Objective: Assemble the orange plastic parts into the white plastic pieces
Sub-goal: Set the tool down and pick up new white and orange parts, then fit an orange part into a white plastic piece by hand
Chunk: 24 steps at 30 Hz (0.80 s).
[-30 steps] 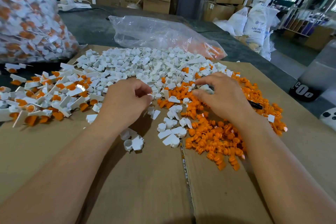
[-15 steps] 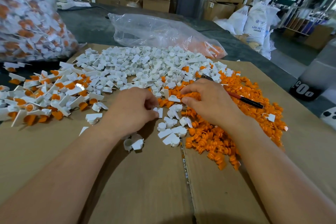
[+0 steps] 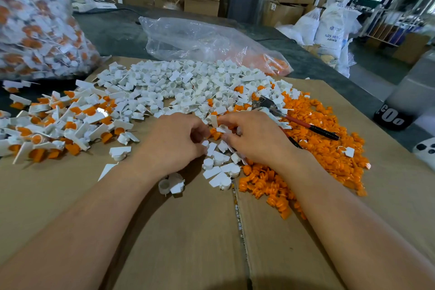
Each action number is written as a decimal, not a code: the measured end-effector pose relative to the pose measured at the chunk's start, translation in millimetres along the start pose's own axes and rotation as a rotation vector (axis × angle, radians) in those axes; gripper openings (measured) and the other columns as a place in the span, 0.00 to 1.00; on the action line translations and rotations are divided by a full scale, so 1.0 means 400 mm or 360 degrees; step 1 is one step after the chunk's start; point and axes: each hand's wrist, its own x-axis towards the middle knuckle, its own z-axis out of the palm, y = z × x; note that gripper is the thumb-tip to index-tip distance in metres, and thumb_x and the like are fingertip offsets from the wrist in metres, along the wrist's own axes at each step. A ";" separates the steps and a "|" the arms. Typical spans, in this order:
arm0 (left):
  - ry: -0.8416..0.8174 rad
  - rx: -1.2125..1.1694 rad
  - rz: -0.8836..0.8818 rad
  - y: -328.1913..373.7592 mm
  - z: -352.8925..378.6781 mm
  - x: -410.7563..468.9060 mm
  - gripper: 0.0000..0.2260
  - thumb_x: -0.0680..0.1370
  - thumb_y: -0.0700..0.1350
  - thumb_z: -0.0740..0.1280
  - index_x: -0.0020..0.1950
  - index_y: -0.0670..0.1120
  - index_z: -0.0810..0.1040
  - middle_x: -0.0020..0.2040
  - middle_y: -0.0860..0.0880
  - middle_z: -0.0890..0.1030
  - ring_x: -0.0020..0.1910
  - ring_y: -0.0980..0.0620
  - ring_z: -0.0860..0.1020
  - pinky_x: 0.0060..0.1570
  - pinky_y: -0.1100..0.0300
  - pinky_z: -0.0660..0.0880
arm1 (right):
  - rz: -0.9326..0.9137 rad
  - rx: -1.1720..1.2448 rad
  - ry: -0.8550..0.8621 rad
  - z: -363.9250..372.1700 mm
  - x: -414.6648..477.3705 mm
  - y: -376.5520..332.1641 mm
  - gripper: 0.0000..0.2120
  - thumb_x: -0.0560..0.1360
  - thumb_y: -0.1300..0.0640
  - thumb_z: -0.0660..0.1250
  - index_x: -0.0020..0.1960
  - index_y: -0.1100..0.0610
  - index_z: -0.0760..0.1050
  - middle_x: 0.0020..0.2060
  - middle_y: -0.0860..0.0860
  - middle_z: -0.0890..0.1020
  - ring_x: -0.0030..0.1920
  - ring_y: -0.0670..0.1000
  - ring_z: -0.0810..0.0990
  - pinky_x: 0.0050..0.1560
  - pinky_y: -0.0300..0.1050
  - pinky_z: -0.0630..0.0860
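A heap of white plastic pieces (image 3: pixel 188 87) covers the far middle of the cardboard, and loose orange parts (image 3: pixel 324 148) spread to the right. Assembled white-and-orange pieces (image 3: pixel 66 122) lie in a pile at the left. My left hand (image 3: pixel 174 146) and my right hand (image 3: pixel 256 139) meet at the centre, fingertips almost touching. An upright white piece (image 3: pixel 213 121) sticks up at the curled left fingertips. The right thumb and forefinger pinch a small white piece (image 3: pixel 222 129) over some orange parts. What lies inside the left palm is hidden.
Red-handled pliers (image 3: pixel 296 122) lie on the orange parts just beyond my right hand. A clear plastic bag (image 3: pixel 200 40) lies behind the white heap. A big bag of assembled pieces (image 3: pixel 35 26) stands far left. Bare cardboard (image 3: pixel 188 231) is nearest me.
My right hand moved left and toward me, uncovering the pliers. My left hand shifted right, so the fingertips of both now meet over the small white pieces.
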 end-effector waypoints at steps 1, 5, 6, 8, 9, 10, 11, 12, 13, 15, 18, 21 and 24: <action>-0.0006 -0.0033 -0.0002 0.000 0.000 0.000 0.09 0.70 0.45 0.75 0.48 0.51 0.80 0.38 0.61 0.75 0.39 0.62 0.75 0.36 0.75 0.68 | -0.0004 -0.0021 0.0018 -0.001 0.000 0.002 0.16 0.76 0.54 0.64 0.63 0.51 0.74 0.59 0.49 0.78 0.58 0.49 0.75 0.60 0.44 0.66; 0.0023 -0.0138 -0.0025 0.003 -0.001 -0.005 0.07 0.71 0.49 0.73 0.43 0.55 0.76 0.37 0.62 0.75 0.37 0.65 0.73 0.33 0.78 0.67 | 0.0026 -0.0038 0.0102 -0.002 -0.004 0.010 0.09 0.76 0.57 0.63 0.55 0.52 0.79 0.53 0.47 0.81 0.52 0.46 0.77 0.49 0.36 0.65; 0.0041 -0.0149 -0.0025 0.003 0.000 -0.005 0.07 0.71 0.48 0.73 0.43 0.55 0.75 0.38 0.61 0.75 0.37 0.65 0.73 0.34 0.78 0.67 | 0.0029 -0.0034 0.0115 -0.002 -0.004 0.012 0.09 0.76 0.57 0.63 0.54 0.52 0.79 0.52 0.48 0.81 0.52 0.46 0.77 0.48 0.36 0.66; 0.0085 -0.0193 -0.0032 0.004 0.000 -0.004 0.06 0.72 0.47 0.72 0.42 0.55 0.76 0.38 0.60 0.76 0.38 0.64 0.74 0.34 0.78 0.68 | 0.0027 -0.0028 0.0132 -0.001 -0.001 0.013 0.09 0.76 0.56 0.63 0.54 0.52 0.79 0.52 0.49 0.81 0.53 0.47 0.77 0.49 0.37 0.67; 0.0106 -0.0207 -0.0036 0.004 0.000 -0.002 0.06 0.72 0.47 0.72 0.41 0.55 0.76 0.38 0.60 0.76 0.38 0.63 0.74 0.34 0.78 0.67 | 0.0019 -0.0035 0.0139 0.000 0.001 0.013 0.10 0.76 0.55 0.64 0.56 0.52 0.78 0.53 0.49 0.81 0.53 0.48 0.76 0.50 0.38 0.67; 0.0121 -0.0211 -0.0043 0.005 0.000 -0.002 0.06 0.72 0.46 0.72 0.40 0.55 0.76 0.38 0.59 0.77 0.38 0.63 0.74 0.34 0.78 0.67 | 0.0005 -0.0048 0.0133 0.002 0.003 0.012 0.11 0.76 0.55 0.64 0.58 0.52 0.76 0.54 0.49 0.79 0.55 0.49 0.76 0.52 0.39 0.67; 0.0131 -0.0210 -0.0046 0.005 0.000 -0.001 0.06 0.72 0.46 0.72 0.40 0.55 0.76 0.38 0.59 0.77 0.38 0.63 0.74 0.34 0.78 0.67 | -0.0016 -0.0061 0.0106 0.006 0.005 0.010 0.14 0.76 0.54 0.65 0.61 0.52 0.74 0.56 0.49 0.78 0.57 0.49 0.74 0.55 0.41 0.67; 0.0134 -0.0209 -0.0052 0.007 -0.001 -0.001 0.07 0.72 0.46 0.72 0.40 0.56 0.76 0.37 0.60 0.77 0.38 0.64 0.74 0.34 0.79 0.67 | -0.0039 -0.0074 0.0067 0.011 0.006 0.009 0.16 0.76 0.54 0.65 0.63 0.51 0.72 0.58 0.50 0.78 0.59 0.51 0.73 0.58 0.44 0.68; 0.0135 -0.0207 -0.0053 0.006 -0.001 -0.001 0.07 0.72 0.46 0.72 0.40 0.56 0.76 0.38 0.60 0.77 0.38 0.64 0.74 0.34 0.79 0.67 | -0.0059 -0.0088 0.0036 0.015 0.008 0.008 0.17 0.76 0.54 0.64 0.65 0.51 0.71 0.59 0.50 0.77 0.61 0.52 0.72 0.61 0.46 0.67; 0.0134 -0.0204 -0.0056 0.007 -0.001 -0.002 0.07 0.72 0.46 0.72 0.39 0.56 0.76 0.38 0.60 0.77 0.37 0.64 0.74 0.34 0.80 0.66 | -0.0078 -0.0115 0.0022 0.018 0.008 0.007 0.18 0.76 0.55 0.64 0.66 0.51 0.70 0.59 0.50 0.77 0.61 0.52 0.71 0.62 0.48 0.66; 0.0159 -0.0232 -0.0056 0.007 -0.002 -0.003 0.05 0.72 0.45 0.73 0.40 0.54 0.78 0.37 0.59 0.77 0.37 0.64 0.74 0.34 0.80 0.66 | -0.0066 -0.0097 0.0098 0.011 0.007 0.008 0.22 0.74 0.54 0.67 0.67 0.52 0.68 0.55 0.50 0.78 0.58 0.52 0.73 0.62 0.47 0.64; 0.0235 -0.0361 -0.0076 0.007 -0.004 -0.002 0.04 0.71 0.47 0.73 0.44 0.53 0.80 0.38 0.59 0.78 0.37 0.64 0.75 0.34 0.79 0.68 | -0.0006 0.0160 0.0360 -0.007 -0.002 -0.001 0.23 0.72 0.51 0.68 0.66 0.53 0.69 0.48 0.46 0.76 0.55 0.49 0.73 0.60 0.45 0.65; 0.0280 -0.0700 -0.0132 0.018 -0.013 -0.007 0.03 0.71 0.50 0.72 0.40 0.54 0.79 0.36 0.54 0.82 0.36 0.58 0.80 0.40 0.69 0.75 | -0.0078 0.0442 0.0572 -0.019 -0.015 -0.021 0.21 0.71 0.52 0.71 0.61 0.56 0.73 0.44 0.44 0.74 0.51 0.47 0.74 0.58 0.46 0.68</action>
